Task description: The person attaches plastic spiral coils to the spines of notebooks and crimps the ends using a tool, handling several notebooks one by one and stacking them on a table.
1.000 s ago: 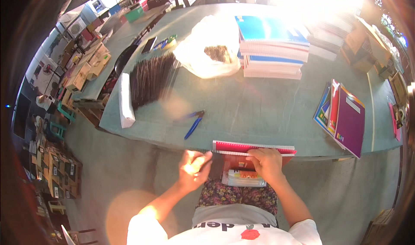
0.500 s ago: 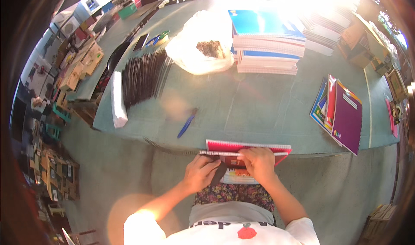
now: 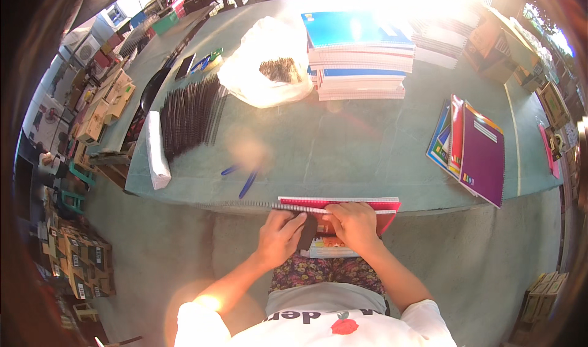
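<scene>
A red notebook (image 3: 384, 222) lies at the table's near edge, its hole-punched white edge facing away from me. A long dark spiral coil (image 3: 245, 204) runs along that edge and sticks out to the left, blurred toward its free end. My left hand (image 3: 278, 240) is closed at the coil where it meets the notebook, with a black piece (image 3: 308, 232) beside its fingers. My right hand (image 3: 355, 227) grips the notebook's punched edge, thumb on the near side. Another red notebook (image 3: 343, 201) lies just behind.
A blue pen (image 3: 248, 184) lies ahead on the green table (image 3: 343, 154). Many dark coils (image 3: 190, 114) and a white roll (image 3: 158, 151) sit left, near a white plastic bag (image 3: 245, 71). Stacked notebooks (image 3: 361, 87) stand behind; purple, red and blue notebooks (image 3: 484, 157) lie right.
The coil's protruding part has swung from a slant to nearly level and looks more blurred. My hands keep their holds. The whole view has shifted slightly, moving the table items leftward.
</scene>
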`<act>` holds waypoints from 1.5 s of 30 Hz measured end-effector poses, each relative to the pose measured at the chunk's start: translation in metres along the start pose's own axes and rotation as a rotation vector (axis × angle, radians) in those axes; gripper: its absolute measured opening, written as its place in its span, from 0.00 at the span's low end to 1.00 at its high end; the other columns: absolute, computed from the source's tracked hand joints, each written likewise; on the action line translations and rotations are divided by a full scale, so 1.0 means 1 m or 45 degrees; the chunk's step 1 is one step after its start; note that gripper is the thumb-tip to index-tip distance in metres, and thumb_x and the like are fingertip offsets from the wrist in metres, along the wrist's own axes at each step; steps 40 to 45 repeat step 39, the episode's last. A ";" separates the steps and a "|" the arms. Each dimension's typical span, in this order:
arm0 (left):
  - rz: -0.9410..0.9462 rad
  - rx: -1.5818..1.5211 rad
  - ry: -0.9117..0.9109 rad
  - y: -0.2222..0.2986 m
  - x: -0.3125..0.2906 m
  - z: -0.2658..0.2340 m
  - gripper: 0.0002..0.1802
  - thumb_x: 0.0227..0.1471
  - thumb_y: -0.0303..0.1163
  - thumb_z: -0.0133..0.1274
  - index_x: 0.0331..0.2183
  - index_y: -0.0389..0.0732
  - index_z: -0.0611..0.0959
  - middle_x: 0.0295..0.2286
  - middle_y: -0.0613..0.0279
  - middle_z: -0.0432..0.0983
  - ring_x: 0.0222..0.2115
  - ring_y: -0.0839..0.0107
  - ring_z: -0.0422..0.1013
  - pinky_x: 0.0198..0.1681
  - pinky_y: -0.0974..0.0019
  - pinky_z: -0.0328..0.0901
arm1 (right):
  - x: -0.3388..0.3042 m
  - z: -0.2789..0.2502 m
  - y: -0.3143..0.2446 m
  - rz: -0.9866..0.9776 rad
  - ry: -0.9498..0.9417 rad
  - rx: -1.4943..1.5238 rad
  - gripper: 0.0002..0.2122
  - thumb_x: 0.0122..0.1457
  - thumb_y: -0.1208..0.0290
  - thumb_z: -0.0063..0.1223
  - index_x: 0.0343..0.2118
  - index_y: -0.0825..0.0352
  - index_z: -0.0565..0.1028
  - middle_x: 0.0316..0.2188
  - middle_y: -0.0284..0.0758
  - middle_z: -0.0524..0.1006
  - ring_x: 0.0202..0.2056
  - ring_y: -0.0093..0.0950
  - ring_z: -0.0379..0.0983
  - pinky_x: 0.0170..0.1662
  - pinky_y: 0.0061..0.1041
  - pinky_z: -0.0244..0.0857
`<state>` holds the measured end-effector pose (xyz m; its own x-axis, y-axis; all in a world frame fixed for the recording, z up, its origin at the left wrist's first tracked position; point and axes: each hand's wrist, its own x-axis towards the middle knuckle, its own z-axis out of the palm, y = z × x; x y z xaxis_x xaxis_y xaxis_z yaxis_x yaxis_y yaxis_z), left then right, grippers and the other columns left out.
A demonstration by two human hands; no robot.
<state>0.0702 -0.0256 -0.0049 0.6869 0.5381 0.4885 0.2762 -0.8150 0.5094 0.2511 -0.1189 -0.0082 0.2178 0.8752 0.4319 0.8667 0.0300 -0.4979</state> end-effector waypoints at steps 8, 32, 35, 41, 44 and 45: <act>0.143 0.014 -0.201 0.007 0.016 -0.003 0.16 0.37 0.19 0.58 0.35 0.40 0.81 0.26 0.63 0.71 0.29 0.65 0.67 0.31 0.65 0.65 | -0.004 -0.049 0.006 0.201 -0.206 0.064 0.08 0.48 0.67 0.58 0.28 0.64 0.77 0.26 0.38 0.77 0.29 0.38 0.74 0.32 0.35 0.66; 0.106 -0.129 0.038 0.029 0.035 0.023 0.15 0.36 0.20 0.61 0.33 0.39 0.81 0.26 0.62 0.71 0.26 0.67 0.67 0.29 0.68 0.64 | -0.061 -0.039 0.057 1.067 0.038 1.513 0.10 0.53 0.69 0.59 0.36 0.67 0.78 0.22 0.29 0.77 0.18 0.14 0.67 0.20 0.15 0.59; -0.084 -0.189 0.570 0.041 0.060 0.009 0.18 0.37 0.20 0.59 0.36 0.42 0.81 0.24 0.60 0.68 0.25 0.63 0.69 0.26 0.61 0.66 | -0.058 -0.041 0.056 1.105 0.084 1.517 0.11 0.51 0.69 0.61 0.34 0.69 0.78 0.27 0.32 0.77 0.27 0.18 0.70 0.30 0.18 0.63; 0.114 -0.183 -0.200 0.032 0.028 0.037 0.17 0.36 0.20 0.60 0.35 0.43 0.82 0.24 0.61 0.68 0.25 0.63 0.69 0.25 0.62 0.67 | -0.054 -0.044 0.059 1.036 0.053 1.479 0.10 0.52 0.69 0.60 0.35 0.68 0.78 0.24 0.31 0.77 0.22 0.17 0.69 0.23 0.17 0.60; 0.114 -0.183 -0.200 0.032 0.028 0.037 0.17 0.36 0.20 0.60 0.35 0.43 0.82 0.24 0.61 0.68 0.25 0.63 0.69 0.25 0.62 0.67 | -0.054 -0.044 0.059 1.036 0.053 1.479 0.10 0.52 0.69 0.60 0.35 0.68 0.78 0.24 0.31 0.77 0.22 0.17 0.69 0.23 0.17 0.60; 0.114 -0.183 -0.200 0.032 0.028 0.037 0.17 0.36 0.20 0.60 0.35 0.43 0.82 0.24 0.61 0.68 0.25 0.63 0.69 0.25 0.62 0.67 | -0.054 -0.044 0.059 1.036 0.053 1.479 0.10 0.52 0.69 0.60 0.35 0.68 0.78 0.24 0.31 0.77 0.22 0.17 0.69 0.23 0.17 0.60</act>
